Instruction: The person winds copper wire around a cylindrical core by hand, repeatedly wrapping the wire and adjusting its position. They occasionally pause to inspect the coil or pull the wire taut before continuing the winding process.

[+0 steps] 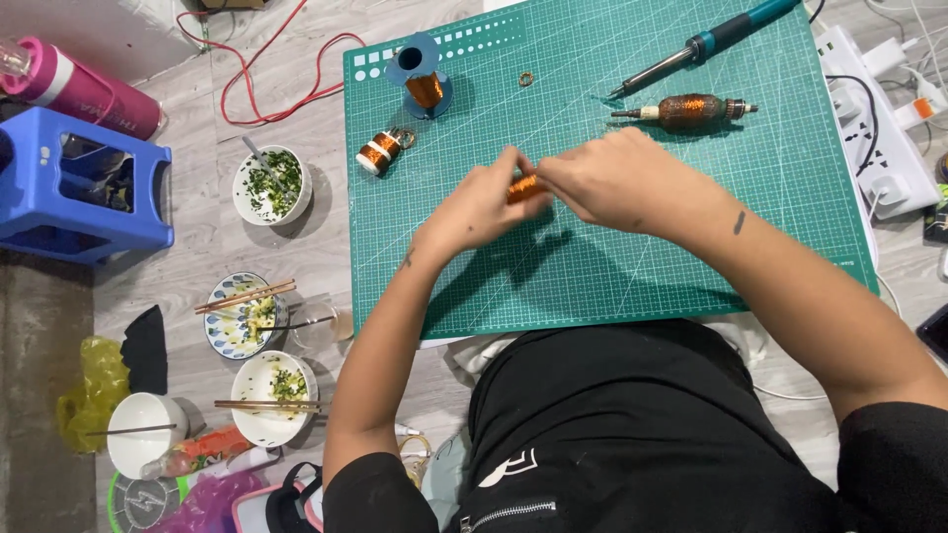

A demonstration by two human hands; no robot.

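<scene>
Both forearms reach forward over a green mat [612,266]; left hand [479,207] and right hand [617,178] pinch a small copper coil [525,188], lying roughly crosswise.

Wire coil [525,187] on cutting mat [592,276], bowls [272,185] left

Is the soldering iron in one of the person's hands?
No, the soldering iron lies untouched at the top of the green cutting mat, while both hands hold a small copper coil.
</scene>
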